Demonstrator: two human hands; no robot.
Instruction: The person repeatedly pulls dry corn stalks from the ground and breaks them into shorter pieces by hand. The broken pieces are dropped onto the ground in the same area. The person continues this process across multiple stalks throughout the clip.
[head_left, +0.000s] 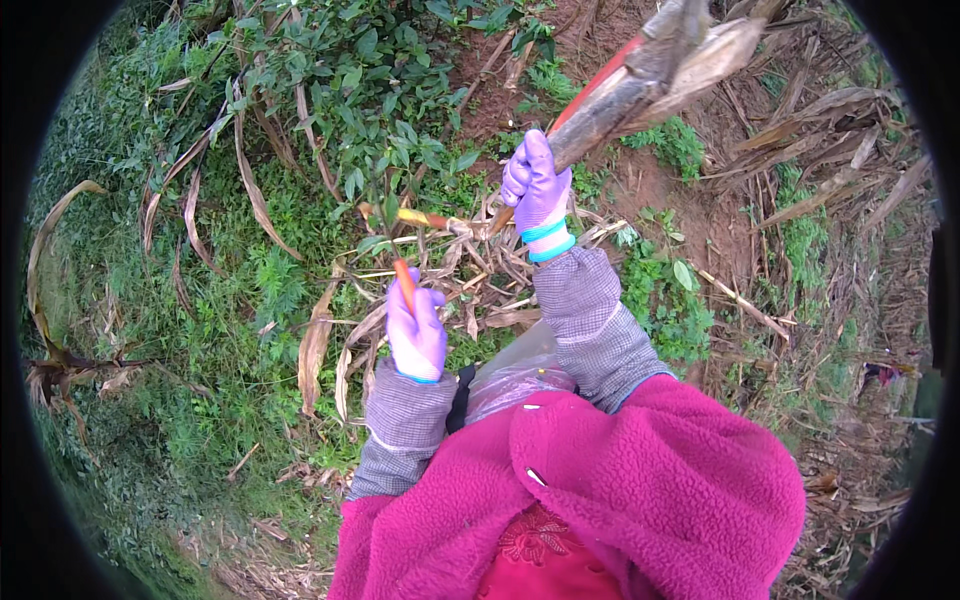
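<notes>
My left hand, in a purple-and-white glove, is closed around the orange handle of a tool. A thin dark part rises from the handle among the leaves; its shape is unclear. Higher and to the right, my right hand, gloved alike, grips thick dry stalks, apparently maize, that slant to the upper right. A red-orange length lies along them; whether it is a stalk cannot be told. Between and beyond the hands, a yellow and orange stalk lies above dry leaves and stems.
Leafy green shrubs grow at the upper left, with long withered leaves hanging among them. Bare reddish soil and more dry maize leaves are to the right. Clear plastic lies at my waist.
</notes>
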